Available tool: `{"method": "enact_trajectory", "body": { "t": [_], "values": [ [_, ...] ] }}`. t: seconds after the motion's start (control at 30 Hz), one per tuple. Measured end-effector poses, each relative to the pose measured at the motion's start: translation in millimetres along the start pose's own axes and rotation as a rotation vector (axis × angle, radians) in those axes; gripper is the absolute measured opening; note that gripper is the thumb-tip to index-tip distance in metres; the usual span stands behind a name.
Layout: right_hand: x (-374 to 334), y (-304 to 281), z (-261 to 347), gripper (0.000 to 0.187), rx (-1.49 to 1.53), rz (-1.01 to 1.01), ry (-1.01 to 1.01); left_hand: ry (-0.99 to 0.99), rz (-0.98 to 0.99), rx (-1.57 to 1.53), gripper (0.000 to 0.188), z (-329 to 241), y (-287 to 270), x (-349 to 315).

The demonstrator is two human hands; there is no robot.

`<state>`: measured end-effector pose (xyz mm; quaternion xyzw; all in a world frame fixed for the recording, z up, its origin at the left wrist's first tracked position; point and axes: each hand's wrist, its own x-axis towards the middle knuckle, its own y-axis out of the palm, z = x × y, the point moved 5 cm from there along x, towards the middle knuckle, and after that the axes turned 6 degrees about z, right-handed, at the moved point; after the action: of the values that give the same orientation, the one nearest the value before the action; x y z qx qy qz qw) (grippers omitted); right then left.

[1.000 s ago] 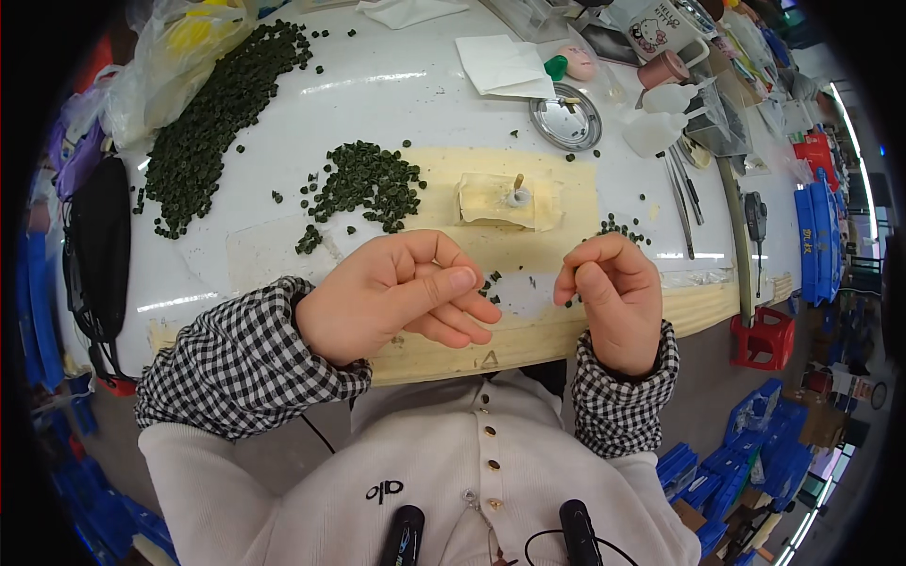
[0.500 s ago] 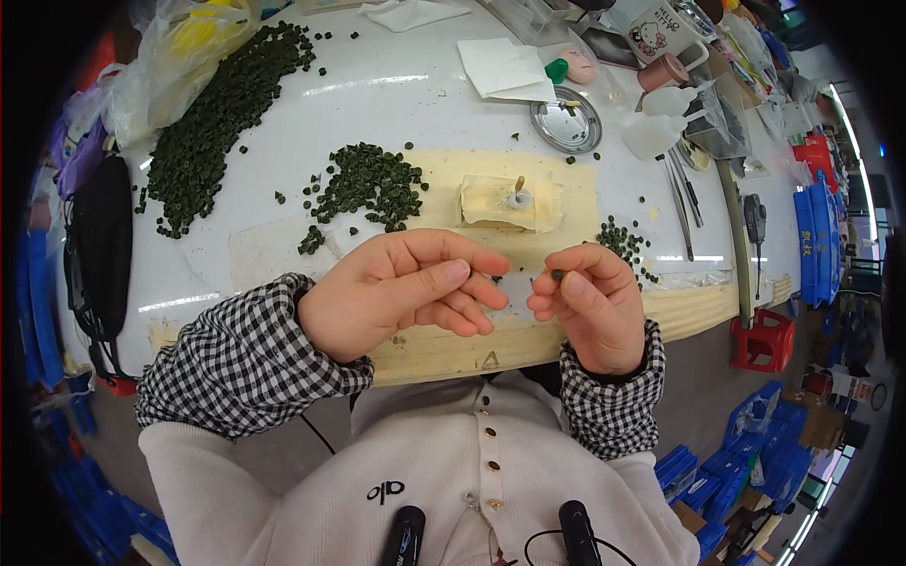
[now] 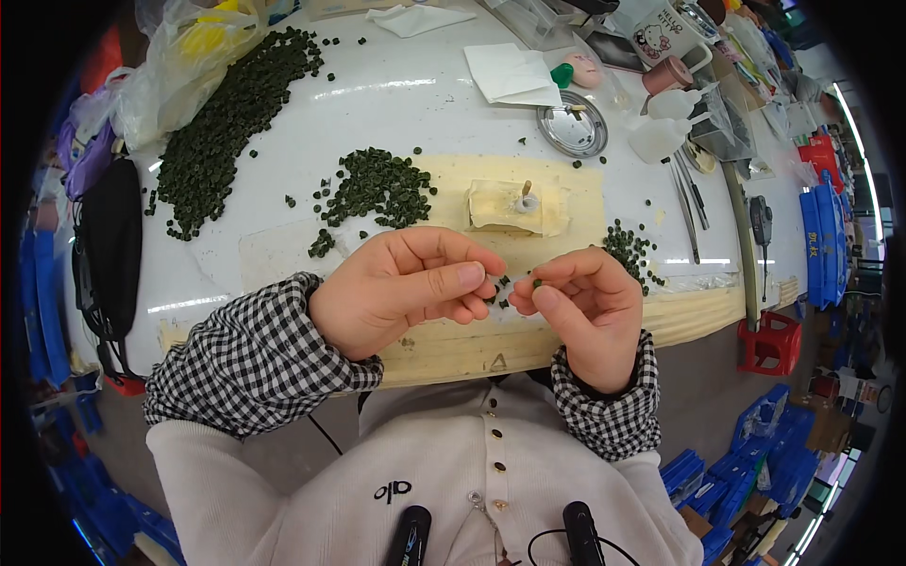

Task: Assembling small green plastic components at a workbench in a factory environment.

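My right hand [image 3: 596,307] pinches a small dark green piece [image 3: 537,283] between thumb and fingertips. Just left of it, my left hand [image 3: 406,283] has its thumb pressed toward the index finger; what lies in that pinch, if anything, I cannot make out. A few loose green pieces show on the table between the hands. Beyond them a block wrapped in cream tape [image 3: 505,209], with a short brown peg and a pale nozzle-like tip, rests on a cream-coloured mat [image 3: 444,179]. One pile of green pieces [image 3: 382,189] lies left of the block, a smaller scatter [image 3: 628,250] to its right.
A large heap of green pieces [image 3: 222,141] spreads at the far left beside a plastic bag [image 3: 189,71] and a black pouch [image 3: 107,255]. Far right are a round metal dish [image 3: 585,141], squeeze bottles [image 3: 658,137], tweezers [image 3: 684,208], a thread spool [image 3: 666,75] and a mug [image 3: 665,38].
Both hands have shifted slightly; my right fingertips have moved left and a little down with the green piece, closer to my left hand. My left thumb and index finger are nearer together.
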<state>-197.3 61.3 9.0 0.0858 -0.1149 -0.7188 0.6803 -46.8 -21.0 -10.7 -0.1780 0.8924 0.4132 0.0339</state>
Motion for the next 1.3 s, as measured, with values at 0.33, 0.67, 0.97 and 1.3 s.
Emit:
{"method": "enact_trajectory", "body": {
  "t": [0.33,0.67,0.97,1.3],
  "values": [
    [0.1,6.4,0.9,0.019,-0.124,-0.003,-0.022,0.058,-0.028,-0.019,0.018,-1.7,-4.0,-1.3],
    [5.5,8.3,6.9,0.018,-0.374,0.017,-0.216,0.035,-0.037,0.002,0.017,-2.8,-1.0,-0.9],
    [9.1,18.6,10.8,0.020,-0.632,-0.002,-0.317,-0.021,-0.036,0.081,0.013,-1.2,0.4,-1.9],
    [3.9,28.8,14.9,0.024,-0.838,-0.046,-0.423,0.056,-0.087,0.213,0.012,-4.1,2.9,-3.1]
  ]
}}
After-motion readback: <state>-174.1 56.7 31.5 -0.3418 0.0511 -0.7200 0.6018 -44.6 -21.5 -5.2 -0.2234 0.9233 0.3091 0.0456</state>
